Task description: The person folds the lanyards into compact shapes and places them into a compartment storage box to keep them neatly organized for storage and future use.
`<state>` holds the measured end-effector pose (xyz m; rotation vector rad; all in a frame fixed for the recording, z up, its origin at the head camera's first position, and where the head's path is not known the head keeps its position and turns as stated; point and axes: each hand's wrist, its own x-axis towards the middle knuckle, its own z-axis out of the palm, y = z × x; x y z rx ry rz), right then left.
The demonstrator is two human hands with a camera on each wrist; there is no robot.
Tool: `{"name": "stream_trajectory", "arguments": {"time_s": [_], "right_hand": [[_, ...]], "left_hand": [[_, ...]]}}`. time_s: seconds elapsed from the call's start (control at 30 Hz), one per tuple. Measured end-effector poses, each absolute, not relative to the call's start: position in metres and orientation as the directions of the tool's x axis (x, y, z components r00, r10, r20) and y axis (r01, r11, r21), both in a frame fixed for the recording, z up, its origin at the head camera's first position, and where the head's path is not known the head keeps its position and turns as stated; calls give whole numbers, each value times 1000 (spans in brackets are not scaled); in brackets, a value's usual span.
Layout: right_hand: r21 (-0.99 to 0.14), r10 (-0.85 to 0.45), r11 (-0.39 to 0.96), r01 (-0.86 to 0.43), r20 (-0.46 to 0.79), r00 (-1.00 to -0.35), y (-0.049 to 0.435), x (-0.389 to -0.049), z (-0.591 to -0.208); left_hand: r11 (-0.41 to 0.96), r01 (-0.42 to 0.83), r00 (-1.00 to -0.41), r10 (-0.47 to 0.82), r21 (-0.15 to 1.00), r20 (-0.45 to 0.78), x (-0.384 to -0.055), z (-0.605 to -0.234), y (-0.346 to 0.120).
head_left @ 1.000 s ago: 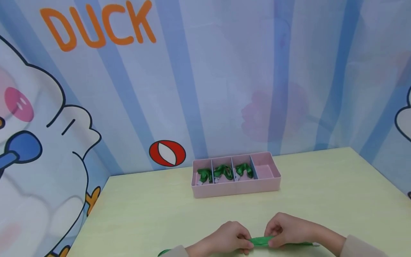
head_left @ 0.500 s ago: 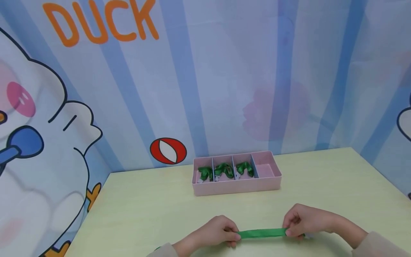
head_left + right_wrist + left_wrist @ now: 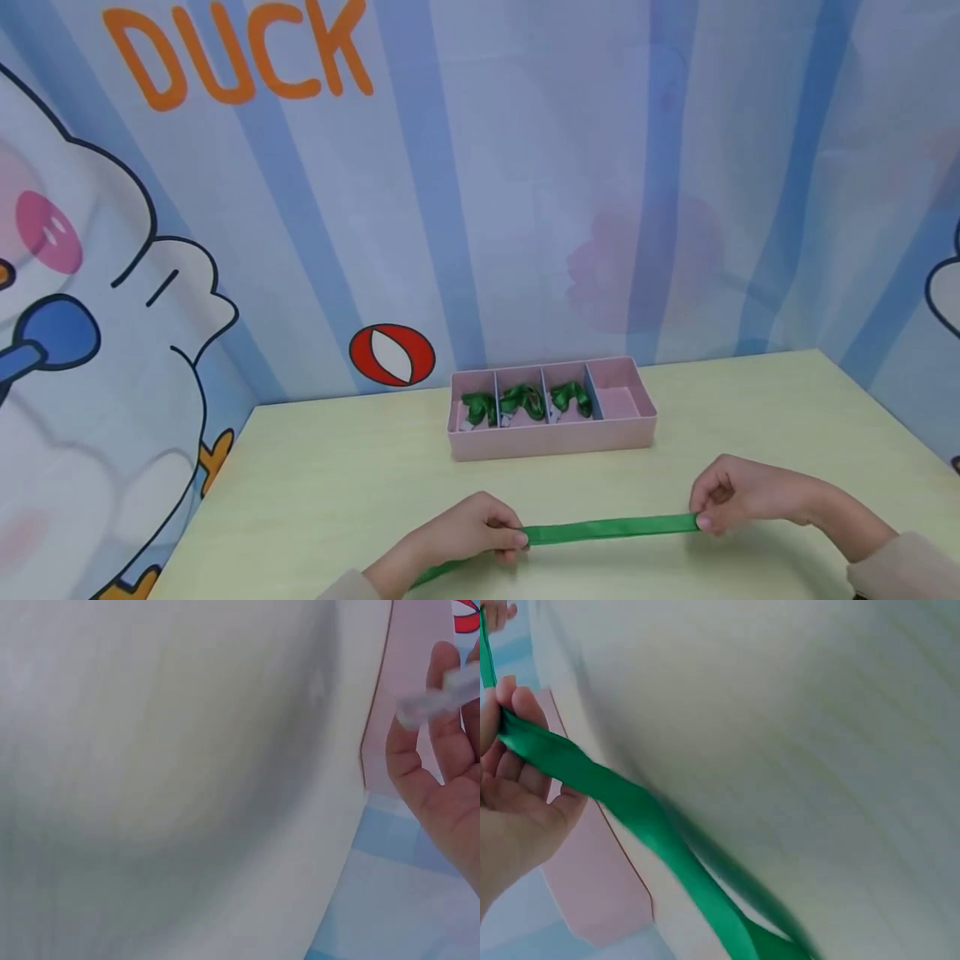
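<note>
A green ribbon (image 3: pixel 611 528) stretches almost straight between both hands, over the front of the table. My left hand (image 3: pixel 474 527) pinches it between thumb and fingers, and the rest of the ribbon (image 3: pixel 660 829) trails from that hand toward the table in the left wrist view. At the ribbon's right end my right hand (image 3: pixel 750 493) pinches it with thumb and forefinger. A blurred whitish tag (image 3: pixel 439 701) shows by the fingers in the right wrist view. Behind the hands stands a pink divided box (image 3: pixel 551 437); green ribbon bundles (image 3: pixel 522 402) lie in three of its compartments.
The pale yellow table (image 3: pixel 337 475) runs back to a blue-and-white striped backdrop (image 3: pixel 517 208) with cartoon prints. Grey dividers (image 3: pixel 594 392) split the box, whose rightmost compartment holds no ribbon.
Both hands have moved apart, the left hand leftward and the right hand rightward and slightly farther back. The ribbon stretch between them has grown much longer.
</note>
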<state>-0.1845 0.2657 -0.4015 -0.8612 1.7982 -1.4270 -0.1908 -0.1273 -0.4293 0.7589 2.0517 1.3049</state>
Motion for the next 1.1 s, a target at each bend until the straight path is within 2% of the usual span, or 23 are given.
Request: {"name": "stream_trajectory", "arguments": {"time_s": [0.23,0.4,0.77,1.1], "right_hand": [[-984,-822,149,-95,-70,-566,281,-189,-387],[-973,-792,195,-122,-83,-605,295,-192,-379],[-959,-736,243,-145,-85,-671,322,-195,-372],[-952,-673,290,-99,-129,-729,337,-195,-371]], "left_hand": [[369,134,-704,688,920,-174,-197,-419,-149],[410,112,-738,644,905,-201,-201,-413,-167],[421,115,-765,615,900,-191,-208,-411,-204],[411,66,-830,528,909,-178,-209,-408,-226]]}}
